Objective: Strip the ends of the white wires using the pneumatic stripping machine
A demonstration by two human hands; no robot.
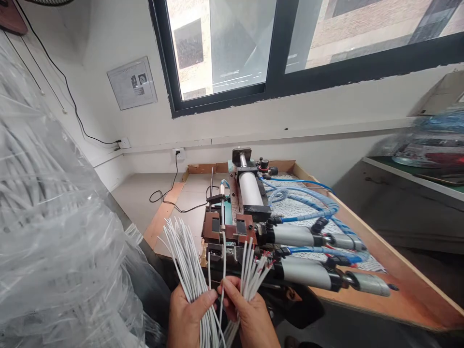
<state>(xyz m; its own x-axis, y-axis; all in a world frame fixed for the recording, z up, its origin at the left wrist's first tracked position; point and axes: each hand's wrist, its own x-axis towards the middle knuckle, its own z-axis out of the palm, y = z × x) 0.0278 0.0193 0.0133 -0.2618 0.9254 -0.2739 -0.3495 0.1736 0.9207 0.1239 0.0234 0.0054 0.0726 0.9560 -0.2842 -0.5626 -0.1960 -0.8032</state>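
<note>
A thick bundle of white cables point(186, 258) is held in my left hand point(190, 311), the thumb pressed across it and the ends fanning upward. My right hand point(248, 309) grips a smaller bunch of white cables point(250, 275), some with red showing at their tips. Between its thumb and forefinger, a single white cable point(224, 251) stands upright. The top of that cable reaches the brown jaw blocks point(212, 227) of a pneumatic machine point(250, 188). Both hands are close together just in front of the machine.
White air cylinders point(306, 273) and blue hoses point(311, 198) extend to the right inside a wooden-edged tray point(409, 285). Plastic-wrapped cables point(54, 217) rise close on the left. A black power cord point(177, 193) lies on the table behind. A window point(224, 48) is above.
</note>
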